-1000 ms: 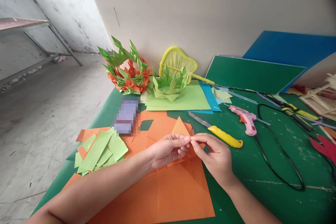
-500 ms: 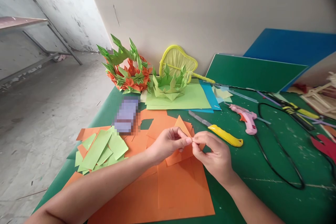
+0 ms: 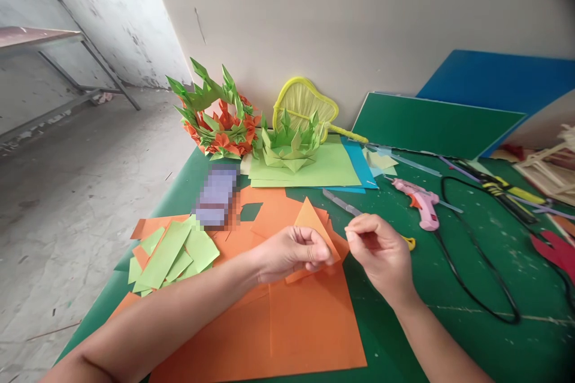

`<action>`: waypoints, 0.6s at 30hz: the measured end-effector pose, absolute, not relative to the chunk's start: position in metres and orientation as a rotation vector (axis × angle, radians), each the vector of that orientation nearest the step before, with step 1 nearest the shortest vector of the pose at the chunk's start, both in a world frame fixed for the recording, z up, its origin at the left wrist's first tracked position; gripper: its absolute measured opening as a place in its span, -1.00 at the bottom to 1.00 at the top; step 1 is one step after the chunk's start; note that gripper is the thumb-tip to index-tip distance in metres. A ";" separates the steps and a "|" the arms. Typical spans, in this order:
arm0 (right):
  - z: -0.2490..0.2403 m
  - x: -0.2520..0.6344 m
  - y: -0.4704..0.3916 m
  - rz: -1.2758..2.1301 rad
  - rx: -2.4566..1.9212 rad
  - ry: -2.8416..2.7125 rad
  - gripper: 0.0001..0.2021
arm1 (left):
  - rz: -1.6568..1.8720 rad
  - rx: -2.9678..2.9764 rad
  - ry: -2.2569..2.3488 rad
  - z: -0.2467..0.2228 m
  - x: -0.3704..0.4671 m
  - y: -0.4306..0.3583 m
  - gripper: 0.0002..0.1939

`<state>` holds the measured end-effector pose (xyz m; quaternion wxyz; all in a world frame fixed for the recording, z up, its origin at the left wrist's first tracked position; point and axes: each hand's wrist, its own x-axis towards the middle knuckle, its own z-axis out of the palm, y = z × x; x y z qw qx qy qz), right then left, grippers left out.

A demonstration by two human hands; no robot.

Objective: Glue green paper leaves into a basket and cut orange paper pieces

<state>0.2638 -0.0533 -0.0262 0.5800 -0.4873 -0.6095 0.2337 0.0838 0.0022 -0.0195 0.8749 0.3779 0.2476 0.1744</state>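
My left hand [image 3: 294, 254] is closed, thumb against curled fingers, over the orange folded paper [image 3: 309, 215], whose pointed tip shows behind it. Whether the hand grips that paper or something small is too unclear to tell. To its right, apart from it, my right hand [image 3: 380, 254] has thumb and index finger pinched together; anything between them is too small to make out. The right hand hides most of the yellow handle of the cutter knife [image 3: 344, 202]. Under both hands lie large orange sheets [image 3: 314, 323].
Green paper pieces [image 3: 164, 257] and a blurred phone-like object [image 3: 218, 196] lie left. Behind are a green paper crown [image 3: 291, 152], an orange-green paper ring [image 3: 220, 125] and a yellow fan [image 3: 305, 102]. A pink glue gun [image 3: 422, 203] with a black cable lies right.
My hands have come apart. The right hand has moved right and slightly up, now covering the knife handle; the left has shifted slightly and its fingers curl more.
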 end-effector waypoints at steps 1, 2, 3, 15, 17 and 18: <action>-0.027 0.264 -0.054 0.563 -1.153 -1.420 -0.93 | 0.374 0.743 0.503 -0.021 0.083 0.003 -0.67; -0.027 0.263 -0.054 0.570 -1.168 -1.432 -0.94 | 0.377 0.704 0.495 -0.023 0.083 0.005 -0.67; -0.027 0.262 -0.055 0.569 -1.183 -1.453 -0.95 | 0.373 0.673 0.492 -0.025 0.082 0.006 -0.66; -0.024 0.261 -0.054 0.232 -1.272 -1.640 -0.83 | 0.370 0.561 0.522 -0.028 0.081 0.006 -0.73; -0.025 0.264 -0.053 0.103 -1.265 -1.684 -0.81 | 0.390 0.580 0.508 -0.028 0.080 0.006 -0.72; -0.026 0.265 -0.052 0.048 -1.257 -1.710 -0.80 | 0.397 0.589 0.502 -0.028 0.080 0.006 -0.71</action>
